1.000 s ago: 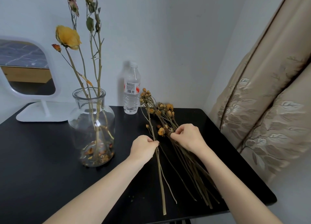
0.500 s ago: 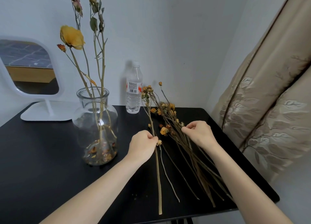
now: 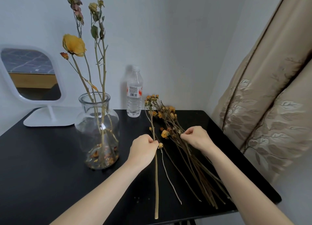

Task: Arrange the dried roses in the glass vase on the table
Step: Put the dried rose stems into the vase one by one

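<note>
Pale straw in colour, one long dried rose stem (image 3: 156, 182) is pinched partway up by the left hand (image 3: 143, 148), fingers curled round it, its cut end lying near the front edge of the black table (image 3: 42, 157). The right hand (image 3: 195, 138) pinches into the loose bundle of thin brown dried roses with small orange buds (image 3: 190, 160), which lies flat just to the right, seemingly to hold it back. The round clear glass vase (image 3: 113, 123) stands upright to the left, a few tall roses already in it. The stem is best lifted slowly so its side twigs slip free of the bundle without snapping buds, then led cut end first into the vase mouth, between the standing stems.
</note>
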{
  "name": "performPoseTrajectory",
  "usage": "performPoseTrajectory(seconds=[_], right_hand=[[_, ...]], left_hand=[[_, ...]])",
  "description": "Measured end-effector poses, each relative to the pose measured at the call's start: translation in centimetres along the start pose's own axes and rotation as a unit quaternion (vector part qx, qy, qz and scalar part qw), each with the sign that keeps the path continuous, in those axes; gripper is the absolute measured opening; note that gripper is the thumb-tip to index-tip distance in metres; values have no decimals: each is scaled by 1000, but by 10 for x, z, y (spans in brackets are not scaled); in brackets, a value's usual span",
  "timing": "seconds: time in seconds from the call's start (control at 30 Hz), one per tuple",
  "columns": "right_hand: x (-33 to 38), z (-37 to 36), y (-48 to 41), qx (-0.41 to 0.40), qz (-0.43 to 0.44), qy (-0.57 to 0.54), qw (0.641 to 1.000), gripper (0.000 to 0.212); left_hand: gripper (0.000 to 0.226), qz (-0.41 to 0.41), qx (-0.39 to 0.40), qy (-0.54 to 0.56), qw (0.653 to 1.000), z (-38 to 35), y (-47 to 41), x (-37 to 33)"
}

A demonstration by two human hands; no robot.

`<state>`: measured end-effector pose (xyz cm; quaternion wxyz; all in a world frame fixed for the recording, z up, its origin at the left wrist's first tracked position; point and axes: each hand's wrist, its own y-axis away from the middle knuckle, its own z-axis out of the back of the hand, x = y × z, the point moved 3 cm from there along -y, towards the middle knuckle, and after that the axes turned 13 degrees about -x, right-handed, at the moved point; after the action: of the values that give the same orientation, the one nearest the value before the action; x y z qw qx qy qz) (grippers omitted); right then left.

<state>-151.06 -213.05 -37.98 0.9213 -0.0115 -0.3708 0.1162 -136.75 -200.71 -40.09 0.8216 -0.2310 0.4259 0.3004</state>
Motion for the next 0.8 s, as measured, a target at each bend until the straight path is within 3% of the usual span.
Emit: performPoseTrajectory(seconds=[0.27,0.53,0.8], right_hand=[[-6,-9,-7,-9,-17,35,999,17],[-2,-14,-4,-22,-3,51,998,17],[5,-3,-1,-79,24,11,997,14]], left_hand=[[19,-15,-38,-75,996,8,-2,8],[17,-127,-97,-214,964,13,1,-4],[22,-150,-105,-182,966,16,0,-4]])
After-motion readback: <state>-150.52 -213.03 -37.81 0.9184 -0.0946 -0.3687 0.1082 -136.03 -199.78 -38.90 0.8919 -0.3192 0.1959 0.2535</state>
